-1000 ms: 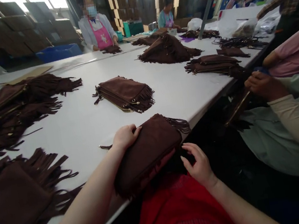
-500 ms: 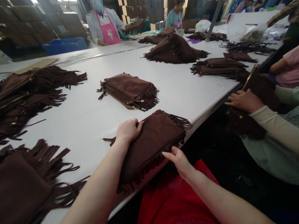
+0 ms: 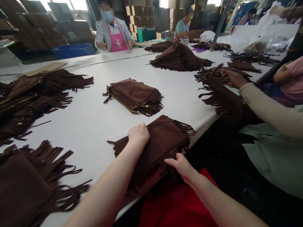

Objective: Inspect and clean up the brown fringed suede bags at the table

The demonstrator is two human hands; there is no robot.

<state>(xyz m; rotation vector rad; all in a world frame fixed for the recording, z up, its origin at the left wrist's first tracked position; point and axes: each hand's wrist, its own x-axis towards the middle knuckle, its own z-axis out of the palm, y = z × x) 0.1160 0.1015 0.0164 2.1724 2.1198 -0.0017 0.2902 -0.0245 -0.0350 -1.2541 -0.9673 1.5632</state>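
Now that the right hand (image 3: 184,167) has met the brown pouch (image 3: 162,138) at five o'clock, fingers apparently pinching its fringed edge, it looks steadied at six on the counter (image 3: 90,118), left hand (image 3: 139,134) at eleven, fingers hidden, grip unclear.

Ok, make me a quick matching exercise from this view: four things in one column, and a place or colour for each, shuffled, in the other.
Things
1. Left hand
2. Table
3. Right hand
4. Bin beyond the table

Places and colours
A. Blue
B. At the near edge of the brown fringed bag between the hands
C. White
D. At that same bag's far edge

Right pairs: 1-D, 2-C, 3-B, 4-A
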